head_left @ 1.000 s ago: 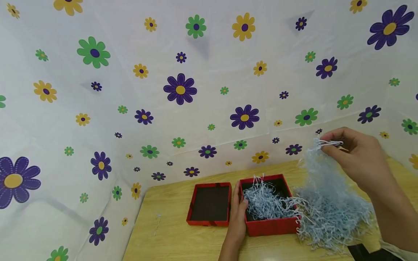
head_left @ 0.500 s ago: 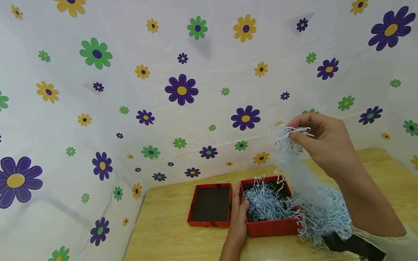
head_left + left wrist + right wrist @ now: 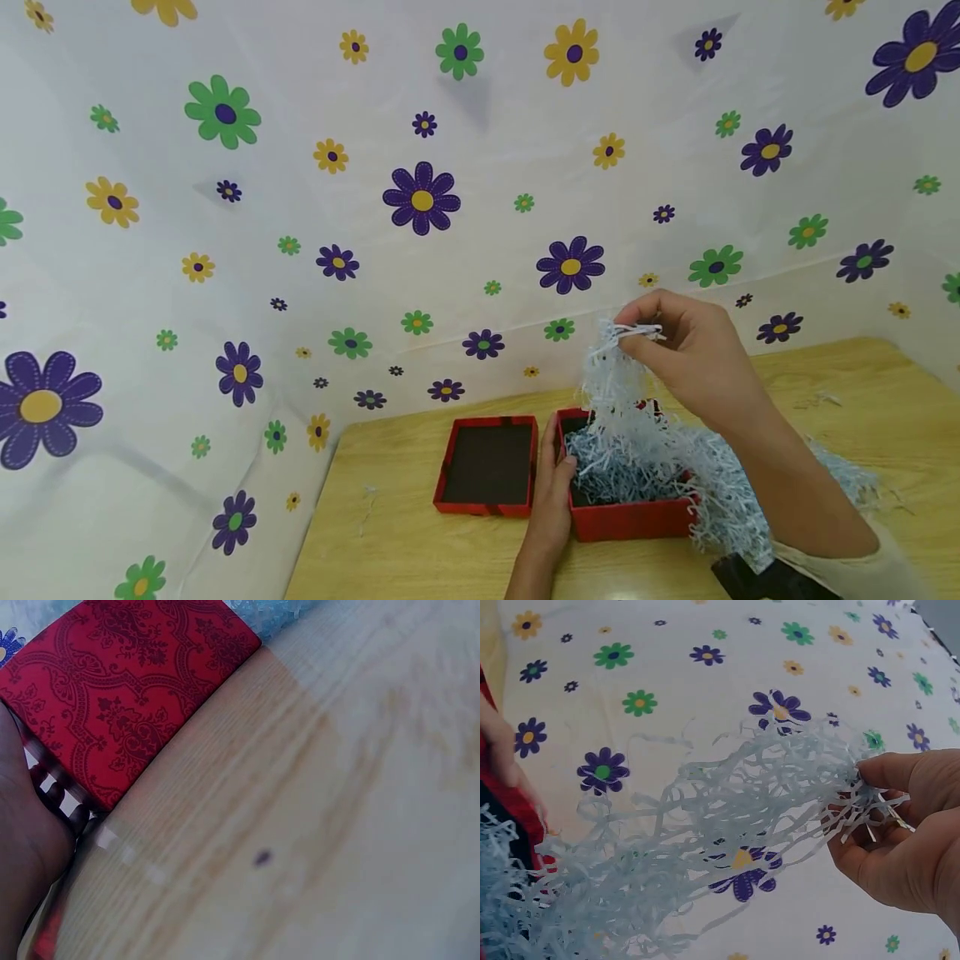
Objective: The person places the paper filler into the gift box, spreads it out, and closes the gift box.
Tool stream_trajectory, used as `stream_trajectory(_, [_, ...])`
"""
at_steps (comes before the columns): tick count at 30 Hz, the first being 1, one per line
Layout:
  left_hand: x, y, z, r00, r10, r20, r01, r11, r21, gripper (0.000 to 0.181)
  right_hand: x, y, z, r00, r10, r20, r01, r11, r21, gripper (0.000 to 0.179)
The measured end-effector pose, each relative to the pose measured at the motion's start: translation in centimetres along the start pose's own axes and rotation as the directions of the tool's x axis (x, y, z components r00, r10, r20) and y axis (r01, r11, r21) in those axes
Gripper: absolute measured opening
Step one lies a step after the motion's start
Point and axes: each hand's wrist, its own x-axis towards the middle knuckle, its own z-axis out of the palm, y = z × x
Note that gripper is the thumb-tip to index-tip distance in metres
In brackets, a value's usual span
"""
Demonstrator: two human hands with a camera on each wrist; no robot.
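We've got our right hand point(image 3: 693, 354) pinching a bunch of pale blue shredded paper point(image 3: 637, 433), hanging down into the red box point(image 3: 626, 517) on the desk point(image 3: 390, 542), while our left hand point(image 3: 553, 492) grips the box's left wall

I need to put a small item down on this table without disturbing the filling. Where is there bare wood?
Bare table lies left of the box lid, out to the table's left edge, and at the far right corner by the flowered backdrop. It is crowded around the red box, which the left hand holds, and where shredded paper spills from the right hand.
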Motion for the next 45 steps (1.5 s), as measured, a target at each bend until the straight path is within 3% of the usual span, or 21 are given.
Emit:
stream_trajectory(18, [0.0,0.0,-0.1,1.0,-0.007,0.004,0.007,1.0,-0.008,0.061,-5.3,9.0,3.9,0.979,0.175,0.1,-0.154,0.97,-0.187,0.018])
stream_trajectory(23, [0.0,0.0,0.0,1.0,0.01,0.0,-0.01,1.0,-0.012,0.061,-6.1,9.7,4.7,0.958,0.223,0.18,-0.171,0.949,-0.266,0.019])
stream_trajectory(33, [-0.2,0.4,0.0,1.0,-0.008,0.004,0.008,1.0,0.019,0.062,-6.6,10.9,5.8,0.9,0.195,0.391,-0.045,0.931,-0.361,0.017])
stream_trajectory(41, [0.0,0.0,0.1,1.0,-0.003,0.01,0.003,1.0,-0.008,0.062,-6.4,10.4,4.0,0.897,0.171,0.408,-0.066,0.963,-0.26,0.025])
stream_trajectory(45, [0.1,0.0,0.0,1.0,-0.003,0.006,0.003,1.0,-0.008,0.063,-6.1,10.7,2.1,0.91,0.159,0.383,-0.086,0.976,-0.201,0.032])
